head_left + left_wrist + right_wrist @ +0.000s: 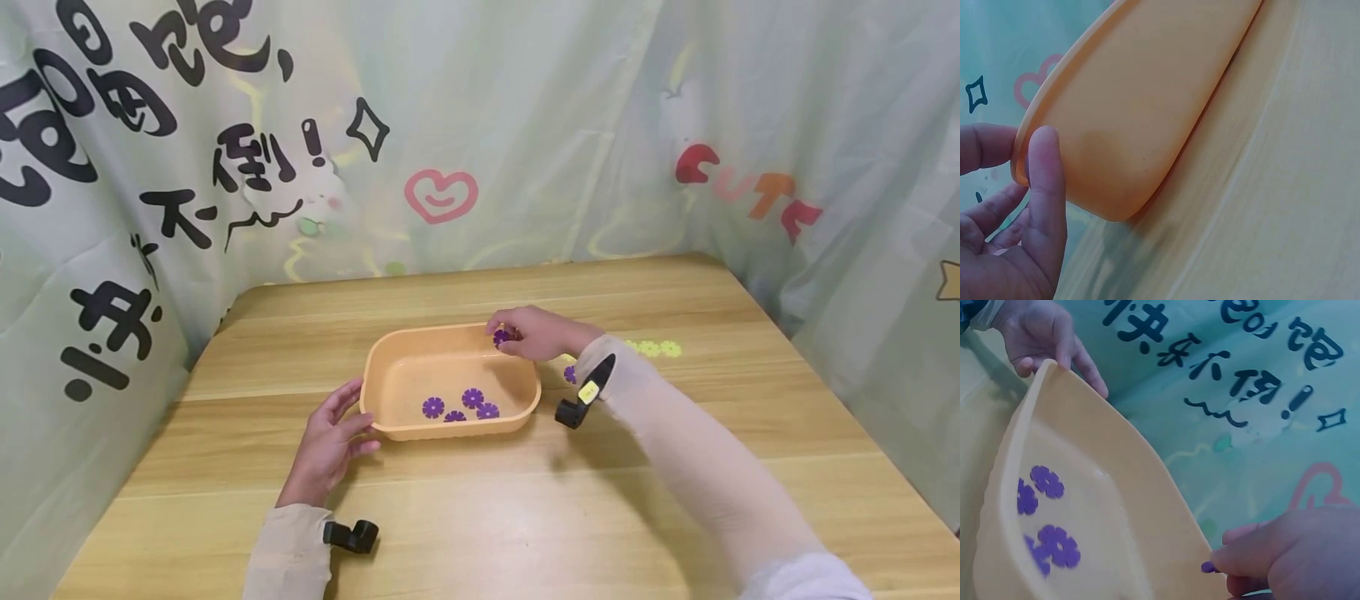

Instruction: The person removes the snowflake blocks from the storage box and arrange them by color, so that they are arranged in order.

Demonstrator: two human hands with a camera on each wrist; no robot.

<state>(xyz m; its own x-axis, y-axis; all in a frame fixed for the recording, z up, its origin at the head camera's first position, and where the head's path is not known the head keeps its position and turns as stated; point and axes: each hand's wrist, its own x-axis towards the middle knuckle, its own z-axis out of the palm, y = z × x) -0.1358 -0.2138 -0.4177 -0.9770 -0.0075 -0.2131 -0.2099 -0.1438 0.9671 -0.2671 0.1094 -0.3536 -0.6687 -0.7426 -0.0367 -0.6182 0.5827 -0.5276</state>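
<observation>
Looking down from the head camera, an orange tub point(390, 375) is sitting on the wooden desk point(675, 483), with four purple flower discs point(460, 407) lying in its near half. The left hand point(327, 442) is resting against the tub's near-left corner, fingers relaxed and mostly straight, thumb touching the rim. The right hand point(536, 332) is hovering over the far-right rim, its fingers pinching a purple disc point(501, 337). Yellow discs point(654, 348) are lying in a row on the desk beyond the right wrist, and another purple one point(570, 374) is peeking out beside the sleeve.

Turning to the left wrist view, the thumb point(1044, 181) is pressing flat on the tub's outer wall point(1141, 106) just below the rim, while the other fingers are lying loosely behind it.

Moving to the right wrist view, the fingertips point(1235, 559) are gripping the disc edge-on point(1209, 567) right at the tub's rim point(1116, 440); the discs inside are lying on the floor of the tub, well apart from the held one. The left hand is touching the far corner.
</observation>
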